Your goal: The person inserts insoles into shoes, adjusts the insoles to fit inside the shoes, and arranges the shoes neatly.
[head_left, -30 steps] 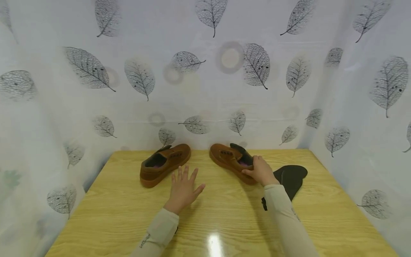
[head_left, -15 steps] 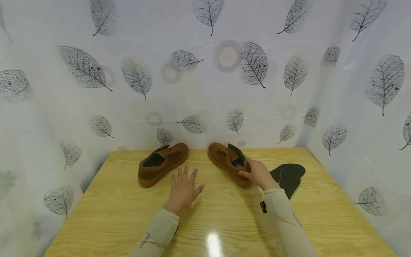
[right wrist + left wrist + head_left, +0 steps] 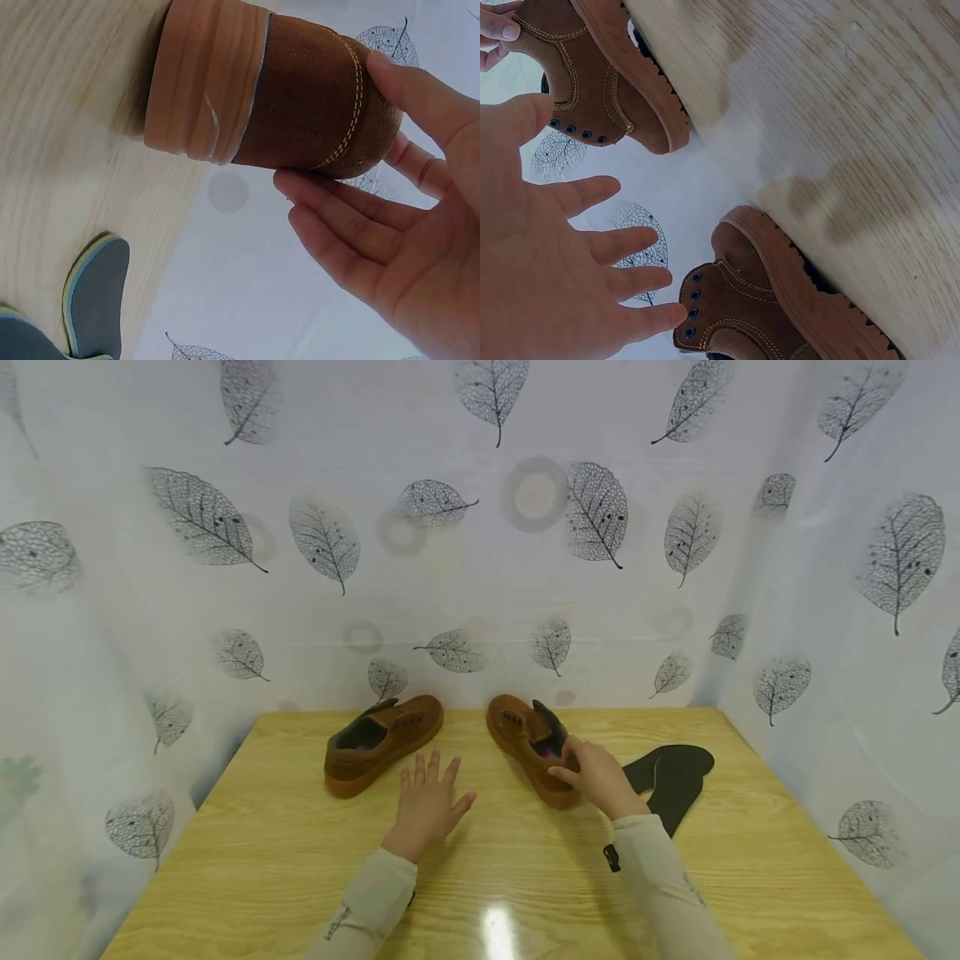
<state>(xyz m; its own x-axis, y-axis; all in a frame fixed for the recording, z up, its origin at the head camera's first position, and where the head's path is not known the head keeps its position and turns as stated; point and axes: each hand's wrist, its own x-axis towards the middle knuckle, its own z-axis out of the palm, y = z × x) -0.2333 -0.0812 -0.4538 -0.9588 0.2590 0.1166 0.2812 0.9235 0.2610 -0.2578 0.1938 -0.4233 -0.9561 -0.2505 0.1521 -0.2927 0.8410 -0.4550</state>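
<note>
Two brown shoes without laces stand near the back of the table. My right hand [image 3: 600, 777] grips the heel collar of the right shoe [image 3: 517, 735], thumb and fingers around its padded rim; the right wrist view shows the stitched heel [image 3: 307, 90] between them. Spread wide, my left hand [image 3: 427, 802] is over the table just in front of the left shoe [image 3: 386, 743], its fingers straight and holding nothing. In the left wrist view its palm [image 3: 547, 262] shows beside both shoes. To the right of my right hand lie dark insoles [image 3: 678, 781], partly hidden by it.
The wood-grain table [image 3: 480, 877] ends at the back and sides against a white curtain [image 3: 480, 568] printed with leaves. In the right wrist view the insoles [image 3: 101, 300] show a blue and yellow edge.
The right hand has drawn the right shoe's heel left and toward me, so the shoe points more straight back. The left hand has stayed in place.
</note>
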